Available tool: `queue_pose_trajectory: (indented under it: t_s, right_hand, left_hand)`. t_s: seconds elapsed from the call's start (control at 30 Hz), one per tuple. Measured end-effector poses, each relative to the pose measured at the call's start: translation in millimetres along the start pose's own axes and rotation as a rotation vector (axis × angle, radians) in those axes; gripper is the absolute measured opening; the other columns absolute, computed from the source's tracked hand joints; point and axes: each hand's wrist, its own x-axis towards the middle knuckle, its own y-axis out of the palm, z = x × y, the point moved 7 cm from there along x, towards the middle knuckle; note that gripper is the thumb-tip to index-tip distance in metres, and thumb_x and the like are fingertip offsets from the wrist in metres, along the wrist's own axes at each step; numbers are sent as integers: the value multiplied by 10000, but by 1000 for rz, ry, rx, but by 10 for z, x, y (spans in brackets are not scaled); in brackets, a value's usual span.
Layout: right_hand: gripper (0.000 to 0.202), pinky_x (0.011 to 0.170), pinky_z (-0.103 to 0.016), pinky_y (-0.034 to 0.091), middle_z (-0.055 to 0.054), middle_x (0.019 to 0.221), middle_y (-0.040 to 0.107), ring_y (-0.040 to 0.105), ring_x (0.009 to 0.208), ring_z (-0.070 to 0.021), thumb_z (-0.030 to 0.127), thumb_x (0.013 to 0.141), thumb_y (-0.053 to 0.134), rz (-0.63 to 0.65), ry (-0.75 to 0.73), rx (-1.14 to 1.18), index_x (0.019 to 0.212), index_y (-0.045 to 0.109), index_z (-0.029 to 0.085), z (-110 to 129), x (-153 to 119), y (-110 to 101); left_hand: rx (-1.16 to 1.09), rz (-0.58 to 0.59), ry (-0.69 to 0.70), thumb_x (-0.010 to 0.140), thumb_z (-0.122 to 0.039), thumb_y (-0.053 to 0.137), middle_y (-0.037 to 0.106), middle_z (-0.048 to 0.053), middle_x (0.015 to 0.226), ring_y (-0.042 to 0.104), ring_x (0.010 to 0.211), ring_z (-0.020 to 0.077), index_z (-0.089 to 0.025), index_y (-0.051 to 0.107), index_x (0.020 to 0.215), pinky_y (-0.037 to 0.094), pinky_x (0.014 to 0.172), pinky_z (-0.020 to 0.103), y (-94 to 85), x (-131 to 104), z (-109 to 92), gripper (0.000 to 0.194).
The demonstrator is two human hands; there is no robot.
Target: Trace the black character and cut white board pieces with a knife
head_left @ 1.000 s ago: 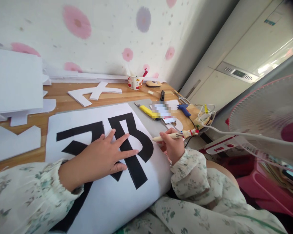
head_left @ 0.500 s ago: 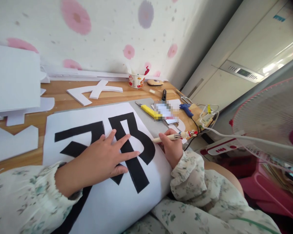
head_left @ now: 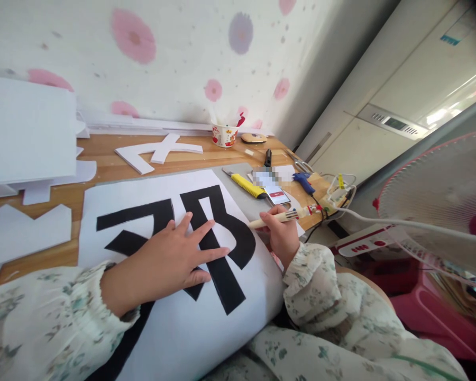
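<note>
My left hand (head_left: 174, 254) lies flat with its fingers spread, pressing on a black cut-out character piece (head_left: 228, 286) and the white sheet (head_left: 174, 338) beneath it. Another black piece (head_left: 133, 211) lies to the left, partly covered by that hand and forearm. In my right hand (head_left: 281, 233) is a cream multicolour pen (head_left: 287, 215), gripped near its tip. The pen's tip is close to the curved right edge of the black piece; whether it touches the sheet I cannot tell. The sheet curves down over the table's front edge.
A yellow utility knife (head_left: 248, 186) lies beyond the sheet, beside a phone (head_left: 276, 194). Farther right are a blue glue gun (head_left: 303, 182), scissors (head_left: 300, 161) and a power strip (head_left: 337, 196). White foam-board pieces (head_left: 27, 233) fill the left. A paper cup (head_left: 224, 136) stands at the back; a fan (head_left: 440, 185) is at right.
The view has shifted slightly, so everything sits a little to the right. Both hands keep their places on the sheet; the pen tip has moved slightly up along the curved edge.
</note>
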Motion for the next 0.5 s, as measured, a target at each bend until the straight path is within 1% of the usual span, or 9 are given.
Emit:
queue_pose_trajectory:
  t_s: [0.1,0.2,0.27,0.33,0.4,0.43,0.5]
  right_hand:
    - [359,523,-274,563,41,573,619,614,542,-142,480,650,823,47,-21,-6,700,605,200,133,59,46]
    - [439,530,-280,578,-3,690,696,652,584,-153,583,709,782,116,-45,-46,866,660,192,199,2,-30]
    - [484,539,-283,579,-43,809,747,677,607,-159,595,773,741,189,-48,-136,1034,669,193,164,-124,-136]
    - [475,601,-305,598,-79,941,766,718,701,-183,552,859,674,249,-97,-275,1180,645,203,119,-307,-271]
    - [405,631,-323,602,-85,926,771,727,698,-196,507,900,623,276,-184,-472,1168,656,205,91,-513,-405]
    - [369,675,-334,609,-85,933,777,744,744,-210,475,907,613,297,-219,-566,1159,665,211,78,-615,-451]
    - [322,741,-344,614,-83,961,786,762,813,-225,437,920,585,290,-276,-686,1144,678,225,85,-785,-540]
  left_hand:
    - [-9,-1,-9,901,-471,713,485,176,1551,494,1295,609,-517,471,1467,545,838,674,-9,5,2,617]
    - [-22,26,-25,891,-481,721,478,165,1564,491,1306,602,-493,477,1475,536,861,688,-3,14,10,633]
    - [-35,45,-50,881,-489,729,464,156,1578,471,1331,595,-444,488,1487,522,898,702,6,15,28,654]
    - [-52,56,-80,873,-507,731,453,147,1587,446,1358,584,-379,499,1497,511,937,707,13,8,54,678]
    - [-74,64,-107,869,-534,723,451,138,1590,428,1382,566,-321,512,1498,504,970,697,23,-7,83,697]
    - [-85,67,-118,866,-546,722,452,138,1589,424,1390,556,-297,517,1497,505,982,688,31,-16,99,709]
    - [-105,62,-131,863,-544,725,459,141,1582,421,1404,534,-256,528,1489,507,1002,662,50,-35,129,717]
